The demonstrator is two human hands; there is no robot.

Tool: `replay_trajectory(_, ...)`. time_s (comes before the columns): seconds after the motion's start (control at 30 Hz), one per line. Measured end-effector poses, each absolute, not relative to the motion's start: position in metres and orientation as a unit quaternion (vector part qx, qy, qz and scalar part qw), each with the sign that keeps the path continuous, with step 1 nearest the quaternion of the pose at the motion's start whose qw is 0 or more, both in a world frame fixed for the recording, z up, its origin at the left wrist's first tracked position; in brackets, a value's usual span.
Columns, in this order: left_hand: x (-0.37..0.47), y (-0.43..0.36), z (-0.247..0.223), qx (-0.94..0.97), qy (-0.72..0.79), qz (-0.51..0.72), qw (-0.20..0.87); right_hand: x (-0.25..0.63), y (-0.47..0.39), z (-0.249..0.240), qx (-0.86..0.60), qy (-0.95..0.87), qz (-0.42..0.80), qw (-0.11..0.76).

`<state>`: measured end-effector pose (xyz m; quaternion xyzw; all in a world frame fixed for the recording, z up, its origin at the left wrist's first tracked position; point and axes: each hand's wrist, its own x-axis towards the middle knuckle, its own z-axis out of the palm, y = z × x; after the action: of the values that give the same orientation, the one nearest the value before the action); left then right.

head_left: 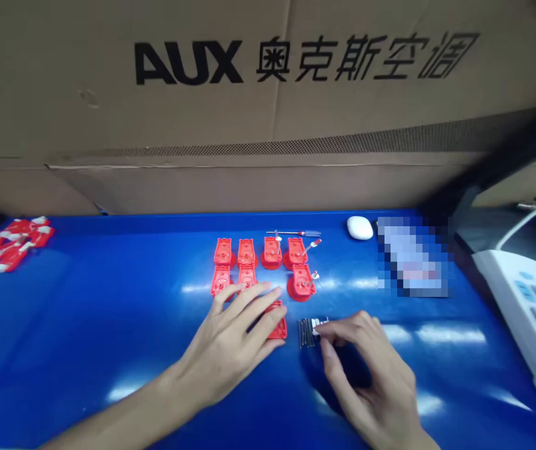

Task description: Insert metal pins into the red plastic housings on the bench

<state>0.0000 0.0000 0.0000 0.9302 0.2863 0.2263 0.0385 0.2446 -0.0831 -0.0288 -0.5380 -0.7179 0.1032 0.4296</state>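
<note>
Two rows of red plastic housings (pixel 223 251) stand on the blue table; three of them, on the right (pixel 302 281), carry small upright parts with metal stems. My left hand (pixel 242 331) lies with spread fingers over another red housing (pixel 278 325) nearer to me, its fingertips at the housing's edges. My right hand (pixel 366 369) has thumb and index finger pinched at a small pile of dark metal pins and white pieces (pixel 306 332). Whatever sits between those fingertips is too small to make out.
A screwdriver (pixel 308 234) lies behind the housings, with a white rounded case (pixel 359 228) to its right. A blurred-out flat object (pixel 413 256) and a white power strip (pixel 530 312) are at the right. Red-and-white parts (pixel 12 244) lie far left. Cardboard (pixel 202 119) stands behind.
</note>
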Motion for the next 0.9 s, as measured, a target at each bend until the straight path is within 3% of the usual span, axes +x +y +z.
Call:
replay_trajectory(0.27,0.000,-0.017,0.008,0.906,0.278,0.315,-0.047,0.245,-0.085,-0.030,-0.539,-0.711,0.110,0.439)
replay_trajectory(0.57,0.024,0.001,0.008,0.905,0.289,0.290,-0.114,0.245,-0.085,-0.031,-0.538,-0.717,0.114,0.427)
replay_trajectory(0.9,0.026,0.013,0.006,0.906,0.299,0.279,-0.110,0.247,-0.086,-0.033,-0.541,-0.719,0.117,0.420)
